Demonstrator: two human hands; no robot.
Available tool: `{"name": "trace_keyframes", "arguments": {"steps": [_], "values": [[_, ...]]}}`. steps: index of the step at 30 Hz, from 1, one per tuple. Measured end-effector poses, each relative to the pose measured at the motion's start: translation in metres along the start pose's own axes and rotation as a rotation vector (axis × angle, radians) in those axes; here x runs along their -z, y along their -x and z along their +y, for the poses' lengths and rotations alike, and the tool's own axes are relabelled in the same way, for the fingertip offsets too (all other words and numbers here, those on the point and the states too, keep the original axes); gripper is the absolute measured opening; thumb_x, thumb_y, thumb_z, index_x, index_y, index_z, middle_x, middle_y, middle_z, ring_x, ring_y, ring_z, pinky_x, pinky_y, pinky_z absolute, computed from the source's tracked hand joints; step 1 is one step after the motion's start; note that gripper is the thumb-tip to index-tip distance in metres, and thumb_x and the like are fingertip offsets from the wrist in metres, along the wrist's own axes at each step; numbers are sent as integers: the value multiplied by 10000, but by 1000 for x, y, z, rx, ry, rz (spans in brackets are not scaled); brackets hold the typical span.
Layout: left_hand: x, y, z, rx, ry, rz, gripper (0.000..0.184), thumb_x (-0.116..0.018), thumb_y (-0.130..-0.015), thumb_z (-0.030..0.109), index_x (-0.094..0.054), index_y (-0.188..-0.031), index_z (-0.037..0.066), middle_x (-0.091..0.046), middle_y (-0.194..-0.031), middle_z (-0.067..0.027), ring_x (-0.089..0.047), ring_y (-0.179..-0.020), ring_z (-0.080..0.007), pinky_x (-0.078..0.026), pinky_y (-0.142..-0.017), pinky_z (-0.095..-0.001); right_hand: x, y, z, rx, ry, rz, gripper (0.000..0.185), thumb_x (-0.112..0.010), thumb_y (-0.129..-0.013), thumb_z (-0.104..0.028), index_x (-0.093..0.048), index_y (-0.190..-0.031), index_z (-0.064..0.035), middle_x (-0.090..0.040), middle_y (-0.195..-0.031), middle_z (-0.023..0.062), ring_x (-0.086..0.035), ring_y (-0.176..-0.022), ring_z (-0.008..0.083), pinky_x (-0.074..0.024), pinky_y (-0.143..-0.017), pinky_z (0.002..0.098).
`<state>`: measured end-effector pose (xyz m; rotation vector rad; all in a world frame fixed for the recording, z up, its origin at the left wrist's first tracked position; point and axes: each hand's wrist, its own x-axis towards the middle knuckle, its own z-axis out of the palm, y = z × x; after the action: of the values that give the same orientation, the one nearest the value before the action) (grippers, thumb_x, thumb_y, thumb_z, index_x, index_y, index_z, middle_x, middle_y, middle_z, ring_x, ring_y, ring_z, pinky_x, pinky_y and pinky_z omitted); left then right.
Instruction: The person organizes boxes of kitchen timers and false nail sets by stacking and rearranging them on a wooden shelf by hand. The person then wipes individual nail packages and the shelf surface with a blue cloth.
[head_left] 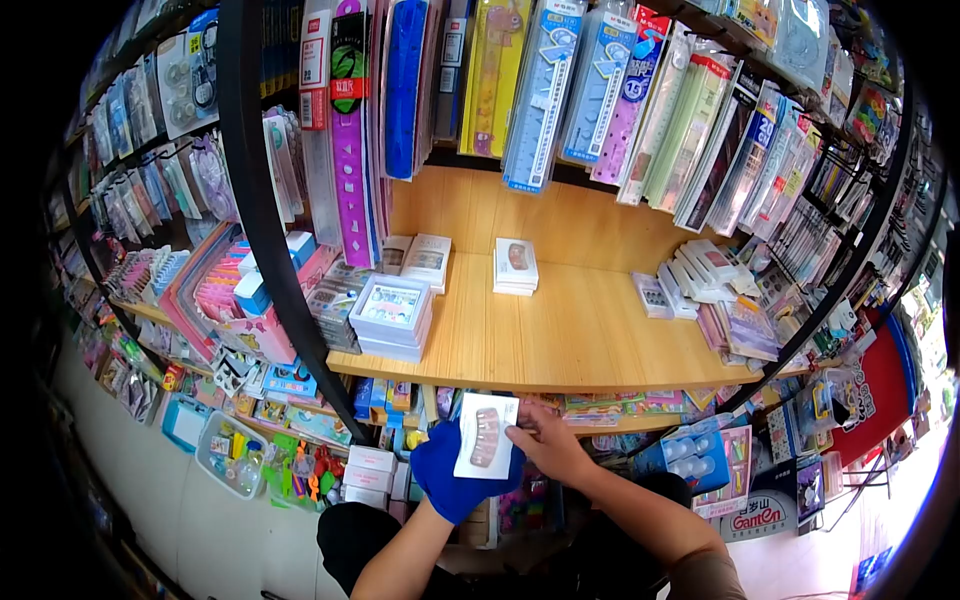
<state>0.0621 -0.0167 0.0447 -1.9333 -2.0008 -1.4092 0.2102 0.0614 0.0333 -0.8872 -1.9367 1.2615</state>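
Note:
My left hand (445, 488), in a blue glove, holds a flat white box of press-on nails (486, 436) from below and the left side. A curved clear window in the box shows a row of pinkish-brown nail shapes. At the box's right edge my bare right hand (552, 446) is closed, with thumb and fingers gripping that edge. The box is in front of the wooden shelf (580, 335), below its front edge. On that shelf, a small stack of similar white boxes (515, 266) stands near the middle.
Stacked clear-lidded boxes (392, 312) stand at the shelf's left, with piled small packs (705, 280) at its right. Packaged rulers (545, 95) hang above. A black upright post (265, 180) borders the left side. A plastic bin (230, 452) sits low at left.

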Motion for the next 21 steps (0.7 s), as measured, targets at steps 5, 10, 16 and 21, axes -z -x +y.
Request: {"name": "trace_keyframes", "arguments": {"steps": [5,10,16,21], "values": [[18,-9,13,476,666,-194,501,-701,-684,441,-619,-1064,125,-651,-908,-85,-634,-774,-251,-511,-652,-361,2,-20,1,-81,-36,54,214,-618,-888,-132,-536,-1010,23,-625,-842,94,-589,-785,125,-477,-706,272],[-1,17,-18,1003,2008,-430,415,-474,-889,289,-487,-1213,30,-567,-1132,-137,-556,-1049,-317,-443,-917,-483,26,-63,-37,-152,-163,305,174,-544,-936,-137,-528,-1043,0,-600,-835,34,-556,-753,91,-462,-645,240],[-22,24,-29,211,1001,-357,418,-479,-908,379,-529,-1125,26,-618,-1028,-133,-603,-949,-274,-489,-816,-396,83,-188,-15,-105,-188,577,261,-531,-946,-221,-584,-1029,21,-616,-882,52,-562,-749,123,-449,-682,257],[-58,37,-56,264,756,-113,293,-524,-912,295,-573,-1067,51,-676,-887,-81,-650,-750,-242,-514,-672,-319,100,-276,17,-129,-14,682,318,-562,-925,-261,-633,-968,46,-653,-876,109,-591,-762,176,-458,-691,300]]}}
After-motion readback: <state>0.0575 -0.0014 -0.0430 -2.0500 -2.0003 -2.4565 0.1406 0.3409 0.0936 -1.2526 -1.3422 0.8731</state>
